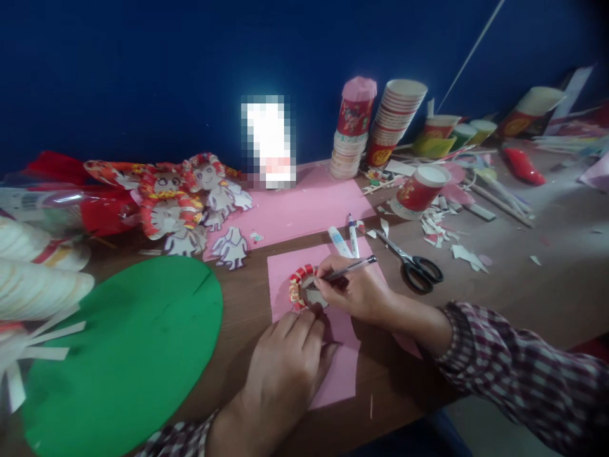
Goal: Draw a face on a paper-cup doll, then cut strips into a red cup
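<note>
My right hand is closed round a slim pen, its tip over a small round paper cutout. Red and gold rolled curls edge this cutout's upper and left side; the hands hide part of it. My left hand has its fingertips bent on the cutout's lower edge, holding it against a pink paper sheet. Beyond my right hand lie a glue tube and a marker. Black-handled scissors rest to the right.
At the left lie a green oval board, stacked paper cups and paper dolls with curled red hair. Another pink sheet lies behind. Cup stacks, a single red cup and paper scraps are at the right.
</note>
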